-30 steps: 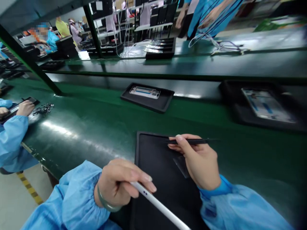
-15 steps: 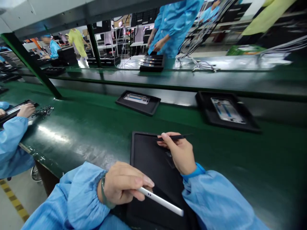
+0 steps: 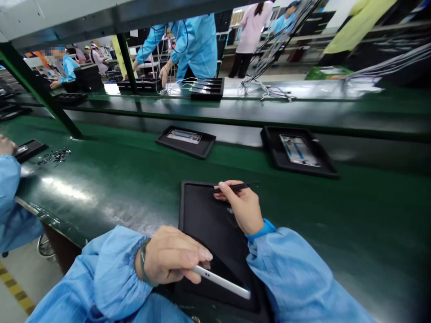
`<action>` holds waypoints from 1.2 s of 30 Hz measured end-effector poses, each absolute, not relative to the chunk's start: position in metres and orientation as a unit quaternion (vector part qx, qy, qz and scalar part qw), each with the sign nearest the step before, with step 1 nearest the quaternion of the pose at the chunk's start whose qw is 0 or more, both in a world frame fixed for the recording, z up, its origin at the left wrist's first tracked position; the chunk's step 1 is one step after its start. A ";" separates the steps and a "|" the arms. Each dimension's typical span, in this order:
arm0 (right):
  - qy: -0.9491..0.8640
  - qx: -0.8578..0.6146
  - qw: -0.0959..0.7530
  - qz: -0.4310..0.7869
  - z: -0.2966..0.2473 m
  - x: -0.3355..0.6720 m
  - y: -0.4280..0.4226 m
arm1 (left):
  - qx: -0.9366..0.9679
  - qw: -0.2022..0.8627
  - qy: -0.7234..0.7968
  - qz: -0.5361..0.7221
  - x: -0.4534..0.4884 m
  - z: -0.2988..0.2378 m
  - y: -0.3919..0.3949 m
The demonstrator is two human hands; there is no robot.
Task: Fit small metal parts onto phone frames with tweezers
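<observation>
My left hand [image 3: 171, 255] is closed on a thin tablet [image 3: 224, 282], gripping it by one end. Its silver edge, with small holes near my fingers, faces up to me, and its dark glossy face slants over the black tray [image 3: 197, 211]. Above the tray's far right side, my right hand [image 3: 244, 211] pinches black tweezers [image 3: 239, 186] between thumb and fingers. The tweezers lie almost level, pointing to the right and clear of the tablet. A small clear scrap [image 3: 230, 210] shows beside the right hand; what it is I cannot make out.
Further back on the green bench stand two black trays [image 3: 161, 142] [image 3: 274, 154] with opened silver device housings [image 3: 184, 136]. Small dark parts [image 3: 55, 156] lie in a pile at left, near a co-worker's sleeve [image 3: 8, 179]. A green post [image 3: 50, 98] rises behind; cables [image 3: 269, 92] lie on the rear shelf.
The whole view has shifted slightly; both hands keep their grips on the tablet and tweezers. Across the bench, a person in blue has moved left and bends with hands low over the rear shelf.
</observation>
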State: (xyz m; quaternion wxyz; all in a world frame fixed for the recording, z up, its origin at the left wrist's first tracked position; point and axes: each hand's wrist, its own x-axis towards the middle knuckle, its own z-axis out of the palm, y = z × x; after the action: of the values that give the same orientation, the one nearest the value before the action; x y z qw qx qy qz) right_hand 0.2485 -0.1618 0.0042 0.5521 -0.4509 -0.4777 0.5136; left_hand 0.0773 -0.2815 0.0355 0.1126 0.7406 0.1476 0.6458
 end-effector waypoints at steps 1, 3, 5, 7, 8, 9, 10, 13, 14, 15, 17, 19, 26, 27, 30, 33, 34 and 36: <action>-0.478 -0.451 0.552 0.513 0.004 0.249 -0.162 | 0.743 0.114 0.148 0.643 0.077 0.035 -0.282; -0.478 -0.450 0.553 0.514 0.003 0.248 -0.161 | 0.745 0.118 0.146 0.640 0.076 0.035 -0.282; -0.478 -0.449 0.553 0.515 0.003 0.248 -0.161 | 0.747 0.119 0.142 0.638 0.076 0.034 -0.282; -0.478 -0.447 0.552 0.516 0.003 0.248 -0.161 | 0.747 0.117 0.144 0.639 0.075 0.032 -0.282; -0.479 -0.447 0.551 0.517 0.003 0.248 -0.161 | 0.747 0.115 0.147 0.638 0.075 0.031 -0.282; -0.480 -0.446 0.551 0.517 0.003 0.248 -0.161 | 0.748 0.114 0.151 0.636 0.075 0.030 -0.282; -0.481 -0.446 0.550 0.518 0.003 0.248 -0.161 | 0.748 0.113 0.155 0.635 0.075 0.029 -0.282; -0.484 -0.444 0.548 0.518 0.003 0.249 -0.161 | 0.750 0.113 0.155 0.633 0.074 0.026 -0.283; -0.485 -0.444 0.548 0.518 0.002 0.249 -0.161 | 0.750 0.114 0.150 0.634 0.074 0.026 -0.283; -0.486 -0.443 0.547 0.517 0.002 0.249 -0.161 | 0.750 0.115 0.143 0.636 0.074 0.026 -0.283; -0.488 -0.443 0.547 0.516 0.001 0.250 -0.161 | 0.749 0.112 0.124 0.641 0.075 0.027 -0.283; -0.489 -0.444 0.547 0.515 0.000 0.250 -0.161 | 0.747 0.105 0.104 0.649 0.076 0.029 -0.283; -0.492 -0.445 0.547 0.511 -0.002 0.249 -0.160 | 0.745 0.097 0.068 0.656 0.078 0.035 -0.281; -0.491 -0.445 0.547 0.511 -0.002 0.248 -0.160 | 0.747 0.095 0.067 0.655 0.078 0.035 -0.281; -0.490 -0.443 0.549 0.512 -0.001 0.248 -0.161 | 0.752 0.083 0.070 0.650 0.077 0.034 -0.281; -0.487 -0.441 0.551 0.515 0.000 0.248 -0.161 | 0.758 0.070 0.070 0.645 0.076 0.031 -0.282; -0.485 -0.440 0.551 0.517 0.000 0.248 -0.161 | 0.761 0.068 0.068 0.641 0.075 0.031 -0.282; -0.479 -0.439 0.553 0.521 0.000 0.248 -0.161 | 0.772 0.065 0.069 0.629 0.072 0.033 -0.283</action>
State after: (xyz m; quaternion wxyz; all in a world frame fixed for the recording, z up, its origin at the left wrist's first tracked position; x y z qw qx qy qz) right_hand 0.2483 -0.1613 0.0001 0.5535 -0.4390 -0.4794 0.5207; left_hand 0.0724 -0.2828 0.0333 0.0645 0.7720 0.0685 0.6287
